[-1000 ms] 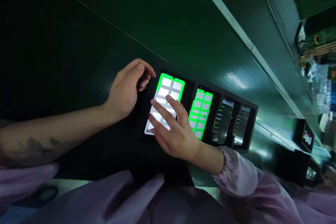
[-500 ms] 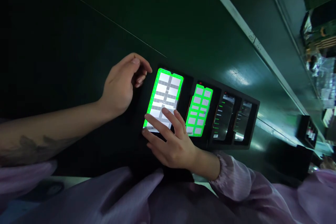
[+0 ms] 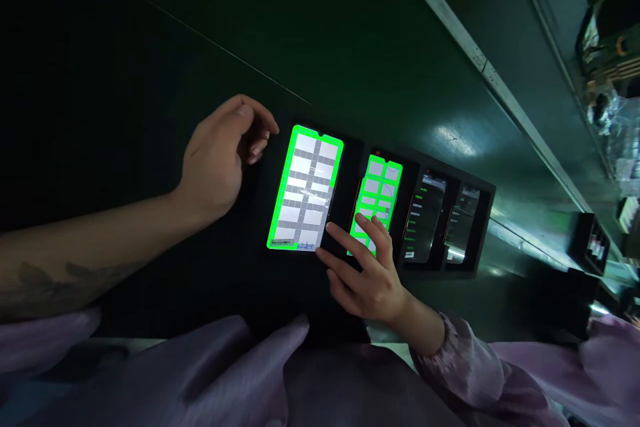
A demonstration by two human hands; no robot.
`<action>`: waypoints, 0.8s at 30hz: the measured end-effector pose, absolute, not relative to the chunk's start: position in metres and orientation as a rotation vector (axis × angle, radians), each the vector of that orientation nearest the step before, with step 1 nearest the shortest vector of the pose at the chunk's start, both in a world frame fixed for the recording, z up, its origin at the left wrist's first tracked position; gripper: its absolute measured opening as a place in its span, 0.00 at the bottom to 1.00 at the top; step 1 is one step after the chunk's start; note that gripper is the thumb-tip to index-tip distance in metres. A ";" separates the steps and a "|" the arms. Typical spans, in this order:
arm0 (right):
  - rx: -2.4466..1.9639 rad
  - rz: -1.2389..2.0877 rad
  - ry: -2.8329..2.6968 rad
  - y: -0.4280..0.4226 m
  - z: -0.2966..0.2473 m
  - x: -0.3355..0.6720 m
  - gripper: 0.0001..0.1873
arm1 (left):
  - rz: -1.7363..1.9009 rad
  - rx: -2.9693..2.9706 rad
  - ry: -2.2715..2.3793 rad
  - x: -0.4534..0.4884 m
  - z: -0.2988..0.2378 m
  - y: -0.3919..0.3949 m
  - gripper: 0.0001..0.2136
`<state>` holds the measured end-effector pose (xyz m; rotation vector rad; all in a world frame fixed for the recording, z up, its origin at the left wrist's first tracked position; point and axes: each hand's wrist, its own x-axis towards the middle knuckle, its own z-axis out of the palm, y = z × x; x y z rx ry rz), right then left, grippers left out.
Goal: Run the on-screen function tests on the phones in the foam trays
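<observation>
While my right grip (image 3: 370,280) lies open and spread, holding nothing, its fingertips (image 3: 374,225) rest on the lower part of the second phone (image 3: 383,183), and my index finger points at the gap just beside the first phone (image 3: 305,190). My left grip (image 3: 215,160) hovers just left of the first phone's top corner. It is loosely curled and empty, with the thumb out over the bent fingers, and it touches nothing that I can see.

Both phones sit in a black tray (image 3: 481,240) with four slots side by side, one phone in each. The first shows a bright green border around pale grey blocks. The second shows a green grid of smaller blocks. The third phone (image 3: 424,217) and the fourth phone (image 3: 461,223) are dark, with short lines of text that I cannot read.

The tray lies on a dark green desk (image 3: 350,27), where a patch of light glints just beyond it. A pale rail (image 3: 470,53) runs slantwise across the far side. Another dark holder (image 3: 593,247) stands well apart on the right, and blurred clutter fills the upper right corner. My lilac sleeve (image 3: 465,367) covers the right wrist, while my left forearm is bare.
</observation>
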<state>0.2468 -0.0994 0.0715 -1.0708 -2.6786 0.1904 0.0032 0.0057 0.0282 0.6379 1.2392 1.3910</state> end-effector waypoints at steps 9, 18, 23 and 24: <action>-1.129 0.151 -2.626 -0.075 0.068 0.245 0.14 | 1.383 0.644 1.251 0.004 0.030 0.006 0.18; -1.183 0.081 -2.550 -0.024 0.053 0.250 0.17 | 1.412 0.680 1.163 0.002 0.023 0.006 0.16; -1.182 0.068 -2.520 0.003 0.048 0.245 0.17 | 1.402 0.661 1.142 0.001 0.025 0.007 0.17; -1.176 0.059 -2.520 0.007 0.048 0.242 0.16 | 1.401 0.652 1.142 0.002 0.026 0.007 0.17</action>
